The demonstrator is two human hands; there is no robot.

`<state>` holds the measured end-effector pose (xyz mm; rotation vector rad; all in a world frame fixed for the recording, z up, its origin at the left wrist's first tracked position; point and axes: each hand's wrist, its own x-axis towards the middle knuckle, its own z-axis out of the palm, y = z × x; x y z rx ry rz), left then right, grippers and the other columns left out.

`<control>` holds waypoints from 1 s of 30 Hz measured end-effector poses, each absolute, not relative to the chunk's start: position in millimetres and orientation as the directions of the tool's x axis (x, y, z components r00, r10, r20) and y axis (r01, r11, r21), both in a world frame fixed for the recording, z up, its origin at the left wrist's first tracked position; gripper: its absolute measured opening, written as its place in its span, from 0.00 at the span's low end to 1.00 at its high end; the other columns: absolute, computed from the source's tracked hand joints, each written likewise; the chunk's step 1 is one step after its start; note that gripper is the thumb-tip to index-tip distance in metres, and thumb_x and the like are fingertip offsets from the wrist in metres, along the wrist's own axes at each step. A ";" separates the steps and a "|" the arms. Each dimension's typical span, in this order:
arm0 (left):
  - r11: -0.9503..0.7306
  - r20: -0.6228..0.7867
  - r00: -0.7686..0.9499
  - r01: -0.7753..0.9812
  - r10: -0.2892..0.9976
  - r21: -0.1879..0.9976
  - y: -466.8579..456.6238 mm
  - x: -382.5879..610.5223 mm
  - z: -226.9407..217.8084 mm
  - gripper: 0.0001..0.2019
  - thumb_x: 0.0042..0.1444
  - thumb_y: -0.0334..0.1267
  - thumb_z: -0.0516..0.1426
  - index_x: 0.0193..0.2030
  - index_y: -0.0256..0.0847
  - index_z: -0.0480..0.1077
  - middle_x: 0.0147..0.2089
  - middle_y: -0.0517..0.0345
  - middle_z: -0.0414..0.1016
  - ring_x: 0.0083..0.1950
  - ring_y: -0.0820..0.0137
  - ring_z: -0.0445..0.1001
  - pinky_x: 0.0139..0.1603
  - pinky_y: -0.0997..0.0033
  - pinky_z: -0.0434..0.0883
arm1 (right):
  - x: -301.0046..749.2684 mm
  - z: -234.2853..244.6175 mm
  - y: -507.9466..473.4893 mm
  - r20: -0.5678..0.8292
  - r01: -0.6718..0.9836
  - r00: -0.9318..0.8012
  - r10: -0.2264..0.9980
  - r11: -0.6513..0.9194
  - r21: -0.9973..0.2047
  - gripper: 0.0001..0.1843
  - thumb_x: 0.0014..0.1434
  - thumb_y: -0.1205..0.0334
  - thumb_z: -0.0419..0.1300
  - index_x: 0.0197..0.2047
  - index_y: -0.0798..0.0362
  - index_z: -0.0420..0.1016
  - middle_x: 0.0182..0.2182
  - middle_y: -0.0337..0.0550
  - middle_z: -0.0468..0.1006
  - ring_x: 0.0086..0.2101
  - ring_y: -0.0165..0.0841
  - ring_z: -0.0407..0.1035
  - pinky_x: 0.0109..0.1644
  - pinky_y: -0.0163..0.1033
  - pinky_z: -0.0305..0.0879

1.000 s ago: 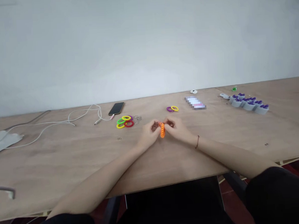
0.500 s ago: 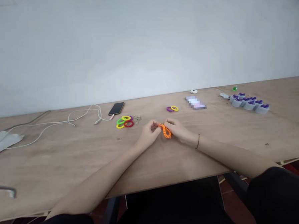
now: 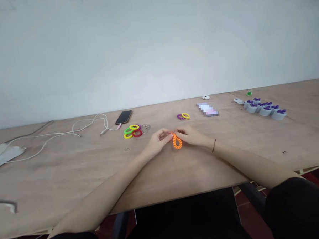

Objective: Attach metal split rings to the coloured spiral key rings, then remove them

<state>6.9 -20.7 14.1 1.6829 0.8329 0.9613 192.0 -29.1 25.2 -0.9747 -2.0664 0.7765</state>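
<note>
Now the orange coil (image 3: pixel 174 141) shows its loop to the viewer: a second ago it hung edge-on between the hands, then leaned toward the right, and at this moment it drops nearly straight down as a teardrop, narrow at the top and round at the bottom. It is over the surface (image 3: pixel 199 174), close to the middle of the near part. The left hand (image 3: pixel 158 141) pinches the top end of the coil between thumb and fingers; the right hand (image 3: pixel 191 136) pinches at the same end from the other side, its wrist slightly farther out than before. The two hands are near each other, fingertips almost meeting.

For the work in hand, this turn seems to leave the lower loop hanging free while the handling stays at the top end. Whether a small metal part sits between the fingertips is too small to tell.

The things around have not changed places among themselves; only the view has tilted a little. To the left, a group of colored coils (image 3: pixel 134 127) lies just beside some thin metal rings (image 3: pixel 146 127). Beyond the hands, a purple coil (image 3: pixel 179 116) and a yellow coil (image 3: pixel 185 115) lie touching.
</note>
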 end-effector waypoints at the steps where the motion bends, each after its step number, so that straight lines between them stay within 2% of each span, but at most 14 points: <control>1: -0.262 0.200 0.453 0.079 0.869 0.962 -20.5 6.7 13.8 0.14 0.50 0.45 0.59 0.39 0.37 0.68 0.43 0.51 0.76 0.44 0.65 0.74 0.46 0.63 0.72 | 194.3 25.7 -28.1 0.363 0.387 -0.478 0.800 0.563 -0.731 0.11 0.57 0.61 0.49 0.30 0.54 0.69 0.27 0.37 0.72 0.26 0.27 0.63 0.28 0.33 0.58; 4: -0.237 0.171 0.473 0.083 0.864 0.968 -20.5 6.6 13.3 0.15 0.49 0.45 0.60 0.38 0.37 0.68 0.42 0.52 0.76 0.43 0.66 0.75 0.44 0.64 0.73 | 198.0 26.1 -27.0 0.418 0.372 -0.523 0.742 0.641 -0.672 0.09 0.57 0.63 0.51 0.36 0.54 0.71 0.32 0.40 0.75 0.28 0.28 0.65 0.31 0.33 0.60; 7: -0.249 0.175 0.482 0.095 0.859 0.964 -20.6 7.2 13.0 0.14 0.49 0.46 0.60 0.36 0.37 0.68 0.41 0.52 0.76 0.43 0.67 0.75 0.44 0.65 0.72 | 197.7 24.5 -27.1 0.463 0.414 -0.511 0.724 0.679 -0.606 0.08 0.56 0.65 0.51 0.32 0.54 0.71 0.27 0.39 0.74 0.26 0.27 0.63 0.29 0.32 0.58; 9: -0.272 0.200 0.467 0.091 0.862 0.958 -20.1 7.8 12.5 0.14 0.49 0.46 0.59 0.36 0.37 0.68 0.42 0.53 0.76 0.44 0.67 0.74 0.45 0.65 0.72 | 195.9 22.7 -26.7 0.477 0.426 -0.478 0.738 0.670 -0.608 0.07 0.56 0.65 0.51 0.30 0.55 0.69 0.25 0.38 0.72 0.25 0.27 0.62 0.29 0.32 0.57; 15: -0.389 0.304 0.423 0.130 0.853 0.912 -21.6 9.3 12.3 0.12 0.52 0.44 0.57 0.37 0.37 0.68 0.43 0.51 0.75 0.45 0.66 0.74 0.49 0.63 0.71 | 189.3 19.0 -25.4 0.386 0.329 -0.348 0.854 0.497 -0.803 0.07 0.54 0.64 0.51 0.27 0.55 0.66 0.25 0.37 0.70 0.27 0.28 0.63 0.30 0.33 0.58; 19: -0.525 0.424 0.385 0.207 0.819 0.825 -29.7 10.7 15.5 0.10 0.55 0.43 0.55 0.37 0.38 0.69 0.41 0.52 0.75 0.43 0.67 0.74 0.49 0.64 0.71 | 182.7 21.9 -31.4 0.228 0.187 -0.259 0.939 0.280 -0.941 0.10 0.54 0.61 0.51 0.23 0.53 0.62 0.19 0.33 0.63 0.21 0.26 0.58 0.24 0.32 0.55; 22: -0.593 0.491 0.362 0.268 0.792 0.759 -34.6 11.0 17.2 0.09 0.55 0.42 0.55 0.37 0.39 0.70 0.42 0.53 0.75 0.44 0.67 0.74 0.49 0.65 0.70 | 176.8 25.0 -38.0 0.128 0.059 -0.244 0.961 0.147 -0.987 0.12 0.53 0.60 0.53 0.21 0.52 0.57 0.16 0.32 0.58 0.17 0.24 0.52 0.19 0.31 0.50; 24: -0.558 0.458 0.355 0.265 0.815 0.786 -34.8 10.5 16.9 0.11 0.55 0.43 0.55 0.40 0.39 0.69 0.41 0.53 0.75 0.43 0.67 0.74 0.48 0.65 0.71 | 174.9 25.7 -40.5 0.093 0.039 -0.253 0.963 0.107 -0.994 0.12 0.53 0.60 0.53 0.21 0.52 0.57 0.16 0.31 0.57 0.16 0.23 0.52 0.18 0.31 0.49; 27: -0.467 0.371 0.368 0.219 0.853 0.857 -30.3 8.8 14.8 0.14 0.54 0.44 0.56 0.44 0.38 0.68 0.42 0.52 0.76 0.44 0.66 0.75 0.48 0.64 0.71 | 178.2 24.5 -39.6 0.124 0.150 -0.308 0.943 0.177 -0.973 0.08 0.54 0.59 0.52 0.27 0.53 0.65 0.18 0.33 0.61 0.18 0.24 0.55 0.20 0.30 0.52; 30: -0.420 0.331 0.400 0.158 0.855 0.894 -23.7 6.6 12.5 0.15 0.53 0.45 0.56 0.42 0.37 0.69 0.44 0.52 0.76 0.44 0.65 0.74 0.50 0.63 0.70 | 186.5 22.9 -35.9 0.307 0.284 -0.392 0.867 0.431 -0.857 0.09 0.55 0.61 0.52 0.33 0.54 0.71 0.26 0.38 0.71 0.25 0.27 0.61 0.27 0.31 0.57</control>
